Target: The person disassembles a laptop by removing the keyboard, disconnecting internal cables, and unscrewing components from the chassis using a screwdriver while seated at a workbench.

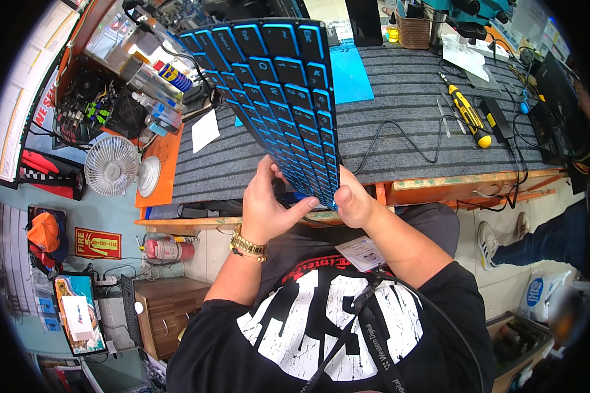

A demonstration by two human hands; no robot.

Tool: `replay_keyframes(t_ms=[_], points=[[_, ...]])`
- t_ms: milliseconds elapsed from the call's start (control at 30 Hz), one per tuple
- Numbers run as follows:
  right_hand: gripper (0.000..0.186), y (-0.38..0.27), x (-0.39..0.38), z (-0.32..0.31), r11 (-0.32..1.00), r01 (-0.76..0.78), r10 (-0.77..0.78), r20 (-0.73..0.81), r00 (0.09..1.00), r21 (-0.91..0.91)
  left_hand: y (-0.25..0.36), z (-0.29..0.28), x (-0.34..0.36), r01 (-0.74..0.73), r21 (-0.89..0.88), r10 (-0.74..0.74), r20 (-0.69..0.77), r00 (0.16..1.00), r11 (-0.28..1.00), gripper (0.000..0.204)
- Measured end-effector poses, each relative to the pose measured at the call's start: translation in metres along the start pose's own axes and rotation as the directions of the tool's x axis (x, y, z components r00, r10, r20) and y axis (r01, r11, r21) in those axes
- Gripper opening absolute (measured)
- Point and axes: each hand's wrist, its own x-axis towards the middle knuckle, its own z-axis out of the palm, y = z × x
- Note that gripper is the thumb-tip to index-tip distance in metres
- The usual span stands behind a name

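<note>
Above the workbench edge (439,188), left hand (267,200) and right hand (356,204) clasp a laptop keyboard (278,98) by its lower end; seemingly detached already, it is raised, not yet set down.

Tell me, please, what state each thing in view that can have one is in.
Keyboard: raised, tilted steeply.
Left hand: gripping the keyboard's lower end.
Right hand: likewise.
Monitor: lit.
Desk fan: spinning or still, unclear.
Yellow-and-black tool: lying on the grey mat.
Blue sheet: flat.
</note>
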Motion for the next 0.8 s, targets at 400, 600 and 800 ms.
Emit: replay_keyframes(t_ms=[400, 600, 800], points=[[0.112, -0.004, 0.0, 0.001, 1.0, -0.013, 0.013, 0.009, 1.0, 0.022, -0.003, 0.007, 0.0, -0.023, 0.086, 0.027, -0.043, 0.999, 0.996, 0.099], [0.113, -0.005, 0.001, 0.001, 1.0, -0.01, 0.009, 0.013, 1.0, 0.009, -0.004, 0.007, -0.001, 0.0, 0.042, 0.001, -0.028, 1.0, 0.999, 0.099], [0.113, -0.007, 0.001, 0.0, 1.0, -0.025, 0.025, 0.025, 0.999, -0.013, -0.005, 0.007, -0.001, -0.048, 0.067, 0.051, -0.041, 0.998, 0.997, 0.1]])
